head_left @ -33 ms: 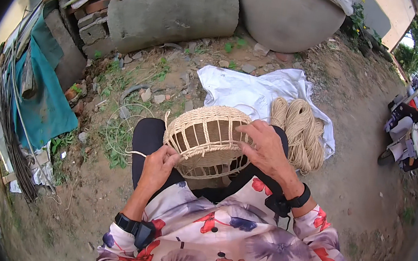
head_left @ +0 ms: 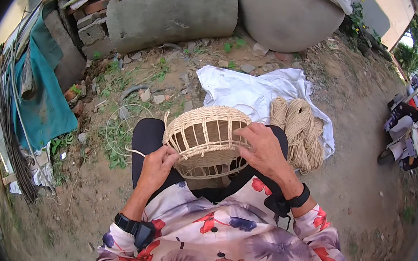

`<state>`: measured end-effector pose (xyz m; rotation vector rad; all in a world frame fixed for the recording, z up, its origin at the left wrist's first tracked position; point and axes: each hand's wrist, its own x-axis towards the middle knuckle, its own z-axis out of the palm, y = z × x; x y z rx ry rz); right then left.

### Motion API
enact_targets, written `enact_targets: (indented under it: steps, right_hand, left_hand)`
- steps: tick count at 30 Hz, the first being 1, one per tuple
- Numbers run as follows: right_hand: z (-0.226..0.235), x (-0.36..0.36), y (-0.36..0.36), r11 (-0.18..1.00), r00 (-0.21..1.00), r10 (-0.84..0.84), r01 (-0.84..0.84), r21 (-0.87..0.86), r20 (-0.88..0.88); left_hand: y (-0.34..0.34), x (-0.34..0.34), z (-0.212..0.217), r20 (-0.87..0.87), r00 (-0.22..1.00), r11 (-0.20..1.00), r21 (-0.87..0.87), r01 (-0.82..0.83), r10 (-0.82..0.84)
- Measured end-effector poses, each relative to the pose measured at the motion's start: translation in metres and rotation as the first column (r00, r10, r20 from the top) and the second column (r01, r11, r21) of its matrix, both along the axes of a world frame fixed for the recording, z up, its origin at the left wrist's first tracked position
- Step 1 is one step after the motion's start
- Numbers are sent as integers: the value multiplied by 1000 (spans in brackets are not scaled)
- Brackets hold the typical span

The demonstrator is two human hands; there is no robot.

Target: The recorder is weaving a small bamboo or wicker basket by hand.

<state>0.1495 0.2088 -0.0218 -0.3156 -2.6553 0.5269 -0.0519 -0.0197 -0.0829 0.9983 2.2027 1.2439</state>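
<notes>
Between my knees rests a pale woven basket, tilted on its side, with a band of open slots between tightly woven parts. My left hand is closed at its left edge, thumb and index finger pinching the braided rim. A pale cord end sticks out beside that hand. Over the right end of the basket, my right hand has its fingers bent, thumb and fingertips at the slotted band and the rim. What lies under its fingertips is partly hidden.
Bundles of twisted cord lie on a white sack beyond my right knee. A loose wire coil sits left of my knee. A concrete cylinder, a teal cloth and parked scooters stand around.
My right hand's fingers have shifted very slightly along the basket's right end. The left hand and the basket look nearly the same.
</notes>
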Motion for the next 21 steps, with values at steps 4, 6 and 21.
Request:
enact_targets:
  steps: [4, 6, 21]
  right_hand:
    - [-18, -5, -18, 989, 999, -12, 4, 148, 53]
    - [-31, -11, -25, 966, 992, -49, 18, 256, 113]
    - [-12, 9, -16, 963, 968, -157, 194, 185, -195]
  left_hand:
    - [6, 5, 1, 275, 961, 997, 67, -37, 17]
    - [7, 6, 6, 457, 889, 997, 64, -46, 11]
    - [32, 3, 47, -3, 997, 991, 114, 72, -72]
